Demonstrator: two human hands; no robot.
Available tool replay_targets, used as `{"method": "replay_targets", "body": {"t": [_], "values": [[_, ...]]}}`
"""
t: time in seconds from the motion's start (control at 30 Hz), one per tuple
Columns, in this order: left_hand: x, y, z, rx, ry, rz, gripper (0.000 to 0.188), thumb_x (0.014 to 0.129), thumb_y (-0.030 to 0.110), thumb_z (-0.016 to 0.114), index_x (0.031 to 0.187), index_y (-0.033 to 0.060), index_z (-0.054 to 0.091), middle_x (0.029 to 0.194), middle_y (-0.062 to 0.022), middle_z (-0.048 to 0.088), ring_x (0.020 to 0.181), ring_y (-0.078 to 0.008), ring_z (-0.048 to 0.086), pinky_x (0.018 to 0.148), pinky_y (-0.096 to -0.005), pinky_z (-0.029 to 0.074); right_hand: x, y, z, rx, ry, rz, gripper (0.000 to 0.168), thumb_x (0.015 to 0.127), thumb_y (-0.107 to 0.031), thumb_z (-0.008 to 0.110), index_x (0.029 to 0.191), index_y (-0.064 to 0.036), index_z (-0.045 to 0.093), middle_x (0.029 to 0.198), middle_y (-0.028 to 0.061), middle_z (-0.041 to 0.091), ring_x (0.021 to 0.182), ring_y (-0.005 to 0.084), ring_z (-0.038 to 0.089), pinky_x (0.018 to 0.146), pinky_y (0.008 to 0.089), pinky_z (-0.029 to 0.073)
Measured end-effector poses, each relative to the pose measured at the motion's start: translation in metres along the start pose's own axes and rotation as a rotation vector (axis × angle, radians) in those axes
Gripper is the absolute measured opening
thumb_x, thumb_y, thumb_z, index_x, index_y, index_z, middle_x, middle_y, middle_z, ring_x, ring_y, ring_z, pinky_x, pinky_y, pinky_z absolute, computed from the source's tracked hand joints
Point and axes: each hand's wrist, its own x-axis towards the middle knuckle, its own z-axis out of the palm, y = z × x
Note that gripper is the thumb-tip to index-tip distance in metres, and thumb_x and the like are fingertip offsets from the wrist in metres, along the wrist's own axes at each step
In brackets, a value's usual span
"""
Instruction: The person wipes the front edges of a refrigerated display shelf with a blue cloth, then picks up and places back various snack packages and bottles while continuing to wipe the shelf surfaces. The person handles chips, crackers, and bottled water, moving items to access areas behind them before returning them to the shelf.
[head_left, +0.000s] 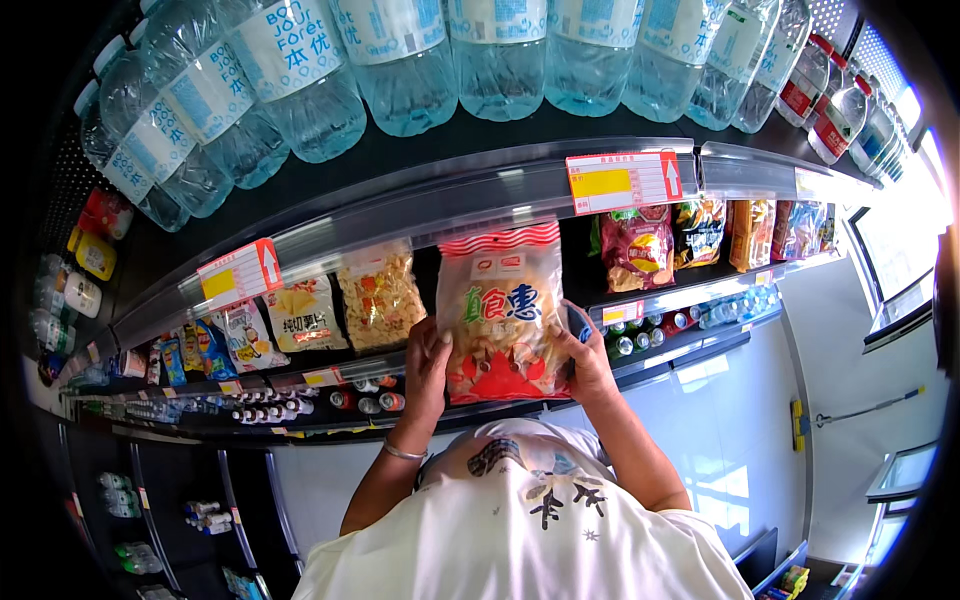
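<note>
A plastic snack bag (504, 322) with a red wavy top band and a red crab picture is held upright before the shelf. My left hand (427, 367) grips its left side, thumb on the front. On the opposite edge my right hand (589, 356) holds the bag, its thumb across the front and a dark blue cloth (577, 324) at the fingers. What my other fingers do behind the bag is hidden. Left of the bag stands a clear bag of pale puffed snacks (381, 300), and beyond it a white chip bag (304, 313).
Large water bottles (405, 82) line the shelf above, behind a dark shelf edge (450, 187) with price tags (622, 182). Right of my hands stand a purple snack bag (637, 251) and several other packets. Cans (367, 397) sit lower down. A mop (798, 424) lies off to the right.
</note>
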Motion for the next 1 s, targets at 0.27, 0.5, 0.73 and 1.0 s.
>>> {"method": "replay_targets", "body": {"t": [0.27,0.5,0.73,1.0], "values": [[0.002,-0.006,0.006,-0.385,-0.167,-0.157,0.063,0.104,0.042,0.047,0.152,0.0032,0.032,0.145,-0.0138,0.048,0.138,-0.0251,0.042,0.115,-0.0394,0.031,-0.039,-0.012,0.064,-0.842,-0.296,-0.533,0.077,0.080,-0.012,0.076,0.146,0.000,0.039,0.143,0.0200,0.047,0.135,0.0326,0.044,0.115,0.0408,0.032],[-0.004,-0.053,-0.031,-0.489,-0.486,-0.101,0.070,0.105,0.055,0.024,0.158,0.0104,0.014,0.163,-0.0125,0.021,0.150,-0.0273,0.024,0.124,-0.0463,0.017,-0.055,-0.002,0.094,-1.301,-0.621,-0.734,0.076,0.075,-0.020,0.073,0.145,-0.005,0.047,0.155,0.0186,0.038,0.144,0.0396,0.035,0.117,0.0535,0.025],[-0.005,0.025,0.021,-0.886,-0.434,-0.324,0.062,0.107,0.037,0.035,0.158,0.0074,0.015,0.161,-0.0143,0.025,0.148,-0.0268,0.028,0.123,-0.0438,0.022,-0.021,-0.015,0.069,-1.388,-0.316,-0.729,0.063,0.090,-0.025,0.062,0.147,-0.005,0.044,0.156,0.0214,0.035,0.145,0.0410,0.033,0.114,0.0528,0.028],[-0.010,0.005,0.018,-1.194,-0.571,-0.349,0.066,0.106,0.039,0.039,0.158,0.0085,0.014,0.162,-0.0137,0.023,0.148,-0.0268,0.028,0.123,-0.0425,0.022,0.004,-0.024,0.094,-1.250,-0.380,-0.737,0.057,0.094,-0.022,0.058,0.145,0.000,0.044,0.153,0.0241,0.038,0.143,0.0405,0.035,0.116,0.0469,0.028]]}}
